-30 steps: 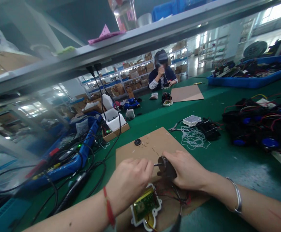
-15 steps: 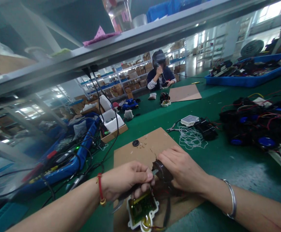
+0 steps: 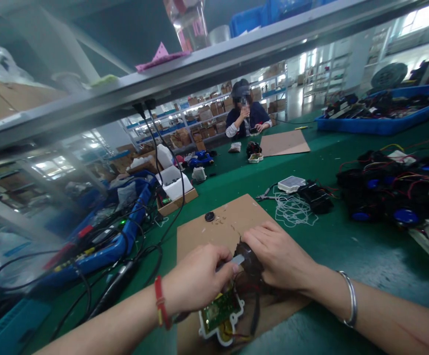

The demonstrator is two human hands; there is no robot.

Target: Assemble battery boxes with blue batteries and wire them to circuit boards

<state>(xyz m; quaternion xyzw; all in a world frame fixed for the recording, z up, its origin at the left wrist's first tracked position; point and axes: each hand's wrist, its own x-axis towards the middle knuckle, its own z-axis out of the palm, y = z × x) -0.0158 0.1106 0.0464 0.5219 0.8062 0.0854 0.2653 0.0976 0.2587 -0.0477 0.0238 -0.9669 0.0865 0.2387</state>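
Head view: L hand (image 3: pixel 203 273), thumb + fingers pinching flat grey blade (image 3: pixel 238 259), tip against dark round part (image 3: pixel 251 261); R hand (image 3: pixel 277 251), fingers curled round same part, held above cardboard sheet (image 3: pixel 192 241); just below, white casing (image 3: pixel 241 308) w/ green circuit board (image 3: pixel 214 316) inside; any lettering too blurred to read; blue bin (image 3: pixel 132 230) at L w/ cables & plastic bag (image 3: pixel 126 195); small carton (image 3: pixel 180 203) w/ white liner (image 3: pixel 177 182); blue tray (image 3: pixel 369 126), far R, piled w/ black parts (image 3: pixel 373 106); co-worker (image 3: pixel 247 116) across green table (image 3: pixel 219 185)
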